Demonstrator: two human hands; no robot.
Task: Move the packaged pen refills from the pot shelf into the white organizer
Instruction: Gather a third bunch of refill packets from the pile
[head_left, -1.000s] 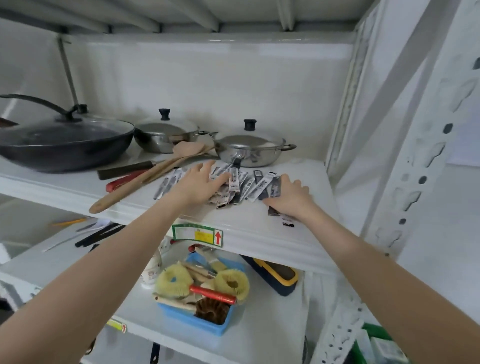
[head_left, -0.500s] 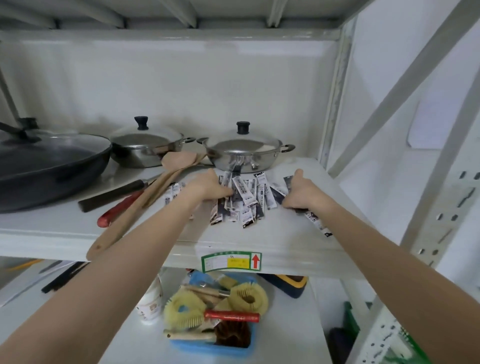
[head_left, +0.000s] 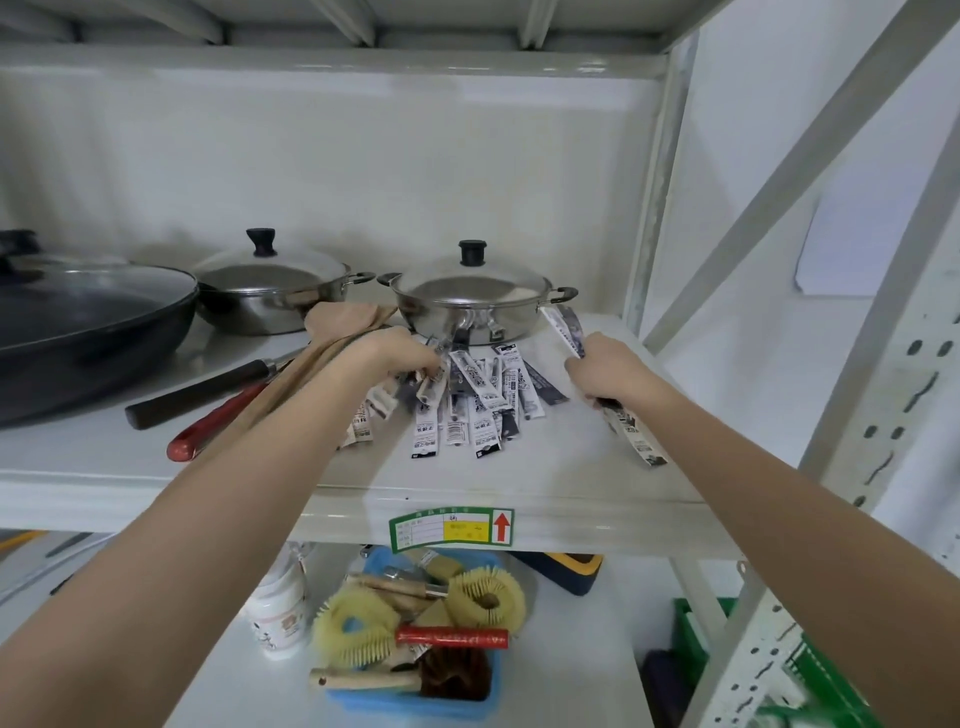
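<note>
Several packaged pen refills (head_left: 470, 402), long black-and-white packets, lie fanned out on the white pot shelf (head_left: 545, 467) in front of a steel pot. My left hand (head_left: 395, 356) is closed on the left end of the pile, gripping a few packets. My right hand (head_left: 605, 371) is closed around a small bunch of refill packets (head_left: 631, 431) that stick out above and below my fist, to the right of the pile. The white organizer is not in view.
Two lidded steel pots (head_left: 475, 301) (head_left: 270, 291) and a black wok (head_left: 88, 322) stand at the back. A wooden spatula (head_left: 332, 332) and a red-handled tool (head_left: 208, 431) lie left of the pile. The lower shelf holds a blue bin of brushes (head_left: 415, 701). A metal upright (head_left: 654, 197) stands right.
Both hands went from flat on the packets to closed fists. The right hand has lifted its bunch off the shelf. The view came closer and shifted right.
</note>
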